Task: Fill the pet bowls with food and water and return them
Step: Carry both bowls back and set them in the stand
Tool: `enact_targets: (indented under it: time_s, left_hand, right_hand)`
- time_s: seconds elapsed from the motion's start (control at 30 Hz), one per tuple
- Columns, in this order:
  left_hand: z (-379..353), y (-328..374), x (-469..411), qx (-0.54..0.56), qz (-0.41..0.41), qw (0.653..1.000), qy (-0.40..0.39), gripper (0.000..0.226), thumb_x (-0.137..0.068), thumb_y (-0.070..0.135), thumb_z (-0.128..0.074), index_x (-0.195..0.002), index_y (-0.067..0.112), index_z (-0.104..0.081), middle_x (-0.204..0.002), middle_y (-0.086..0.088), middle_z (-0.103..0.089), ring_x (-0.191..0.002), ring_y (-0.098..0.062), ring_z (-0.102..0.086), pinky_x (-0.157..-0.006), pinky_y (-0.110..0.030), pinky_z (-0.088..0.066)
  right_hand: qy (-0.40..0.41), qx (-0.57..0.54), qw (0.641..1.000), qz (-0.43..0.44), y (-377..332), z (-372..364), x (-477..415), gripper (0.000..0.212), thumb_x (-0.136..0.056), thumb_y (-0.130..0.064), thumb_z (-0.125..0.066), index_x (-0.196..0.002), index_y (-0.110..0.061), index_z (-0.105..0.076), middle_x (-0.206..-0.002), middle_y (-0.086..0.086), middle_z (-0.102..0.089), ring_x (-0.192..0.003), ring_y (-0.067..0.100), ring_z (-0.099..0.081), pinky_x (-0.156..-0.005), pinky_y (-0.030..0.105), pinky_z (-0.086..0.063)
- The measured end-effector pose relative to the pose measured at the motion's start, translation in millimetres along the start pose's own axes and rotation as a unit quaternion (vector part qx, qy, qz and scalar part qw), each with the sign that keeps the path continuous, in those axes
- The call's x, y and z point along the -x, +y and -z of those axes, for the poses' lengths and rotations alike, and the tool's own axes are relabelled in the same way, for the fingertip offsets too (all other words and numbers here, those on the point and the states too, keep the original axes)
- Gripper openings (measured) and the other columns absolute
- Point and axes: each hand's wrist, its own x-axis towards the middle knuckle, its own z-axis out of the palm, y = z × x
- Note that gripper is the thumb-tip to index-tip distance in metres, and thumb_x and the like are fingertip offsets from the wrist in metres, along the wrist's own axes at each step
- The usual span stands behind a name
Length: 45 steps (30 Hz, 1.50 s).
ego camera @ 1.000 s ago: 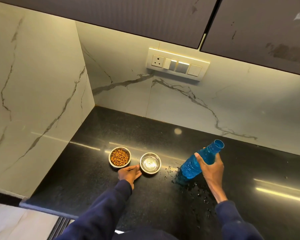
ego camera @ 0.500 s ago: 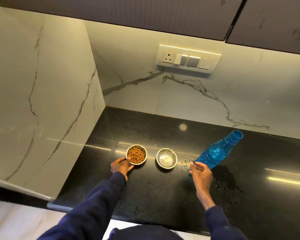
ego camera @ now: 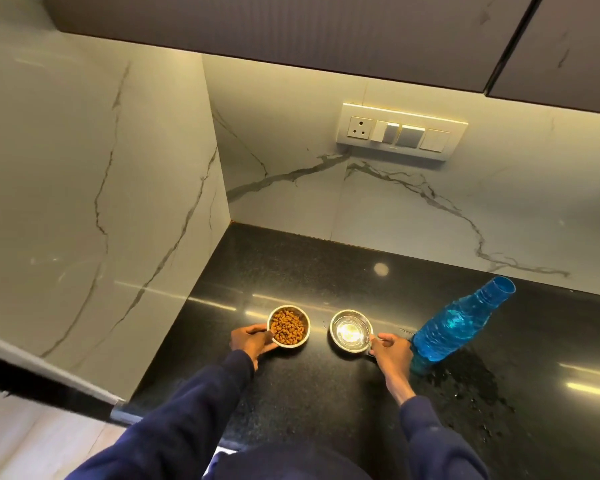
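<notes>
Both the kibble bowl (ego camera: 289, 326) and the water bowl (ego camera: 351, 330) are sitting near each other on the counter (ego camera: 309, 403). The left hand (ego camera: 252, 341) is gripping the first's rim and the right hand (ego camera: 392, 351) is pinching the second's. A bottle (ego camera: 454, 323) is standing just beside the right hand.

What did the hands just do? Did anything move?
The right hand let go of the bottle and took hold of the water bowl. The left hand shifted left and gripped the food bowl. Both bowls stayed on the counter.

warm under-cabinet light, countertop (ego camera: 326, 393) glare, wide-angle edge distortion
</notes>
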Motion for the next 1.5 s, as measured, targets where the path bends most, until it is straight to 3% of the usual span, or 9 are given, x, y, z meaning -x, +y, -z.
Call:
enact_targets:
  time_s: [0.2,0.33,0.43,0.77,0.9,1.1,1.27,1.37,1.5]
  left_hand:
    - [5,-2,19,0.006,0.002,1.0,0.0,0.016,-0.085,-0.02,-0.063,-0.089,-0.005,-0.068,-0.092,-0.02,-0.069,-0.091,-0.036,-0.067,-0.055,-0.029,-0.063]
    - [5,-7,38,0.019,-0.009,1.0,0.01,0.017,-0.084,-0.02,-0.064,-0.09,-0.005,-0.069,-0.09,-0.021,-0.07,-0.088,-0.035,-0.069,-0.057,-0.03,-0.063]
    - [5,-11,52,0.034,-0.025,0.999,0.023,0.018,-0.084,-0.019,-0.066,-0.086,-0.001,-0.07,-0.088,-0.021,-0.071,-0.082,-0.031,-0.07,-0.059,-0.031,-0.064]
    - [0,-33,102,0.073,-0.047,0.991,0.098,0.018,-0.085,-0.013,-0.069,-0.101,-0.007,-0.071,-0.098,-0.026,-0.073,-0.082,-0.028,-0.073,-0.063,-0.031,-0.064]
    - [-3,-42,129,0.1,-0.052,0.986,0.12,0.017,-0.086,-0.012,-0.068,-0.102,-0.008,-0.07,-0.1,-0.025,-0.072,-0.089,-0.033,-0.072,-0.066,-0.033,-0.065]
    - [0,-55,166,0.131,-0.058,0.978,0.155,0.021,-0.086,-0.01,-0.069,-0.108,-0.01,-0.069,-0.103,-0.026,-0.071,-0.098,-0.036,-0.071,-0.066,-0.03,-0.064]
    - [19,-67,184,0.164,-0.058,0.97,0.169,0.02,-0.087,-0.006,-0.07,-0.106,-0.007,-0.07,-0.104,-0.026,-0.073,-0.096,-0.036,-0.073,-0.065,-0.031,-0.065]
    - [39,-70,197,0.181,-0.068,0.963,0.185,0.024,-0.086,-0.005,-0.071,-0.11,-0.007,-0.069,-0.104,-0.026,-0.073,-0.095,-0.036,-0.074,-0.064,-0.031,-0.064]
    - [75,-73,220,0.216,-0.092,0.948,0.213,0.016,-0.085,-0.006,-0.071,-0.102,-0.007,-0.071,-0.099,-0.026,-0.073,-0.09,-0.038,-0.074,-0.062,-0.032,-0.064]
  right_hand:
    - [-0.047,-0.015,0.999,0.012,-6,-1,5,0.01,-0.087,-0.001,-0.074,-0.086,-0.009,-0.069,-0.077,0.008,-0.07,-0.071,0.021,-0.072,-0.06,0.028,-0.061]
    - [-0.024,0.048,0.998,0.028,-8,-3,1,0.031,-0.083,0.0,-0.077,-0.063,-0.02,-0.065,-0.069,0.01,-0.072,-0.072,0.029,-0.073,-0.067,0.044,-0.063]
    - [-0.038,0.063,0.996,0.042,-10,0,-2,0.037,-0.081,0.003,-0.077,-0.059,-0.024,-0.064,-0.061,0.001,-0.067,-0.073,0.031,-0.073,-0.069,0.047,-0.062]
    - [-0.113,0.083,0.986,0.093,-25,34,-1,0.038,-0.082,0.002,-0.075,-0.061,-0.028,-0.067,-0.068,0.004,-0.071,-0.072,0.025,-0.072,-0.071,0.049,-0.063]
    - [-0.136,0.068,0.982,0.114,-35,48,6,0.03,-0.082,0.003,-0.074,-0.064,-0.02,-0.067,-0.063,0.003,-0.067,-0.064,0.019,-0.064,-0.064,0.036,-0.056]
    - [-0.177,0.074,0.972,0.138,-39,60,10,0.008,-0.082,0.0,-0.076,-0.083,-0.008,-0.077,-0.07,0.005,-0.071,-0.067,0.017,-0.07,-0.056,0.024,-0.052]
    - [-0.204,0.081,0.96,0.175,-44,59,27,0.009,-0.081,0.0,-0.077,-0.084,-0.009,-0.078,-0.068,0.002,-0.07,-0.066,0.015,-0.069,-0.053,0.018,-0.048]
    - [-0.22,0.079,0.953,0.195,-46,50,44,0.016,-0.081,-0.001,-0.078,-0.076,-0.017,-0.075,-0.064,-0.001,-0.068,-0.068,0.021,-0.07,-0.056,0.023,-0.052]
    - [-0.243,0.054,0.943,0.22,-52,31,77,0.017,-0.079,0.004,-0.077,-0.094,-0.005,-0.077,-0.066,-0.004,-0.067,-0.061,0.011,-0.066,-0.046,0.013,-0.048]
